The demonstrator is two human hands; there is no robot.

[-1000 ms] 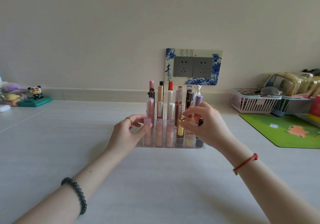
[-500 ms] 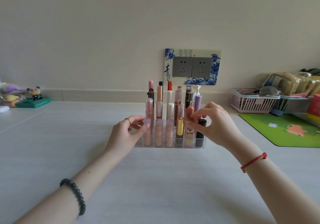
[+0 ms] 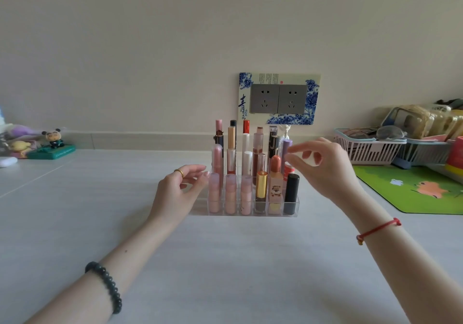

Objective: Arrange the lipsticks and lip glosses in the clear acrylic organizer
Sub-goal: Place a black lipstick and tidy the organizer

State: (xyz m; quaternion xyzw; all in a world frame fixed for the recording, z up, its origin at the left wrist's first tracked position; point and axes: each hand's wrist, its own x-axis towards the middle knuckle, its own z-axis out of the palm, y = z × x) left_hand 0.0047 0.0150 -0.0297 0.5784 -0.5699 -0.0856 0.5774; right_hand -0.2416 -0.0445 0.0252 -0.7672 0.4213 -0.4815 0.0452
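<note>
The clear acrylic organizer (image 3: pixel 297 204) stands in the middle of the table, filled with several upright lipsticks and lip glosses. Its front row holds three pink tubes (image 3: pixel 230 193), a gold-capped lipstick (image 3: pixel 261 186), a peach lipstick with a cartoon print (image 3: pixel 275 183) and a black lipstick (image 3: pixel 292 189). My left hand (image 3: pixel 178 193) rests at the organizer's left end, fingertips by the pink tube, holding nothing. My right hand (image 3: pixel 323 168) hovers just right of the organizer, above the black lipstick, fingers spread and empty.
A wall socket plate (image 3: pixel 278 98) sits behind the organizer. White and blue baskets (image 3: pixel 370 148) with clutter and a green mat (image 3: pixel 413 188) lie to the right. Small figurines (image 3: pixel 52 140) stand at the far left.
My right hand let go of the black lipstick in the front right slot and lifted up and to the right. My left hand eased slightly off the left end.
</note>
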